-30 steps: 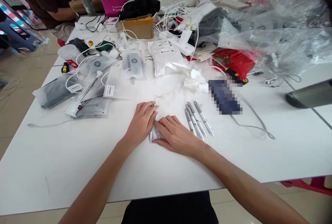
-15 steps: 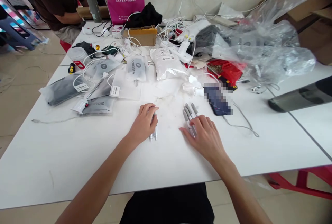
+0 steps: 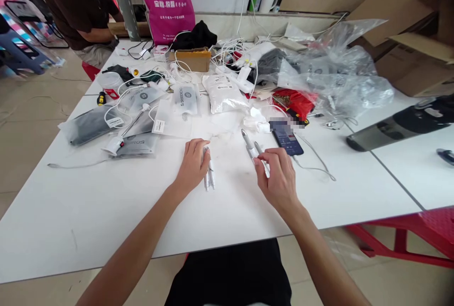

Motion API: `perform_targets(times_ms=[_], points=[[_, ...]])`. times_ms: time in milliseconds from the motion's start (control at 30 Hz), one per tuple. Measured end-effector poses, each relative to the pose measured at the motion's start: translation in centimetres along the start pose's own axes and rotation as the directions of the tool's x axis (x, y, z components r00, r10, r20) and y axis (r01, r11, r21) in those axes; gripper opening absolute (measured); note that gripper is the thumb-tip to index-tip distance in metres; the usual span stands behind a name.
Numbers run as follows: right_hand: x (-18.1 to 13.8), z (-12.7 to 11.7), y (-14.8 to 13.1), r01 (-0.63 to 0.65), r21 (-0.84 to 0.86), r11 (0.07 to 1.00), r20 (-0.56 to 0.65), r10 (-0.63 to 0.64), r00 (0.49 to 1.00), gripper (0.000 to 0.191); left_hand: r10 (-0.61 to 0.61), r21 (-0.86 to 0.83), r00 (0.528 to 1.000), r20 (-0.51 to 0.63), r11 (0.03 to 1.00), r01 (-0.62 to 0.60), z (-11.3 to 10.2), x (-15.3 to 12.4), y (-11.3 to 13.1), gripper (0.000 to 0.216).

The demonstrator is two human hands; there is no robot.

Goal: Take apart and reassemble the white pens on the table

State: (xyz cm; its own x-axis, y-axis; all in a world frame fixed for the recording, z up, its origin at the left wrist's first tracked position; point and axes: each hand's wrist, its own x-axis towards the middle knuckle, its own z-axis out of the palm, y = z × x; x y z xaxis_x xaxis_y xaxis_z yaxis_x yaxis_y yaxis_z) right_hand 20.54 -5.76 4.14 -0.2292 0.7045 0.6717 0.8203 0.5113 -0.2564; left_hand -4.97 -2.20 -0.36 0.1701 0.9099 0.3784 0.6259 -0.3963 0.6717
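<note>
My left hand [image 3: 192,166] rests on the white table [image 3: 106,211] with its fingers curled over a small bundle of silver-white pens [image 3: 209,173] lying flat. My right hand [image 3: 278,178] is raised a little above the table and pinches a second bunch of silver pens [image 3: 252,150], whose tips point up and away from me. A phone [image 3: 285,136] lies just right of that bunch, with a thin white cable [image 3: 315,159] trailing from it.
The far half of the table holds packaged accessories in grey bags [image 3: 136,143], white pouches [image 3: 223,93], tangled white cables [image 3: 230,46], a red bag [image 3: 296,100], crumpled clear plastic [image 3: 336,79] and a pink bag [image 3: 166,1]. A black cylindrical device [image 3: 400,126] lies right. Another person [image 3: 80,8] sits far left.
My right hand left the bundle under my left hand, went right to the loose pens, gathered them and lifted them. The left hand stayed on its pens. The view tilted up.
</note>
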Motion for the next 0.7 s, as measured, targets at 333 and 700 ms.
perform_targets(times_ms=[333,700], points=[[4.6,7.3,-1.3,-0.341,0.604,0.721,0.468,0.026,0.884,0.022,-0.221,-0.507,0.974,-0.050,0.846,0.166,-0.4,0.6,0.4,0.040],[3.6,9.2,-0.2,-0.594,0.603,0.532,0.706,-0.010,0.708,0.054,-0.341,-0.884,0.934,0.111,0.396,0.249,-1.2,1.5,-0.5,0.037]])
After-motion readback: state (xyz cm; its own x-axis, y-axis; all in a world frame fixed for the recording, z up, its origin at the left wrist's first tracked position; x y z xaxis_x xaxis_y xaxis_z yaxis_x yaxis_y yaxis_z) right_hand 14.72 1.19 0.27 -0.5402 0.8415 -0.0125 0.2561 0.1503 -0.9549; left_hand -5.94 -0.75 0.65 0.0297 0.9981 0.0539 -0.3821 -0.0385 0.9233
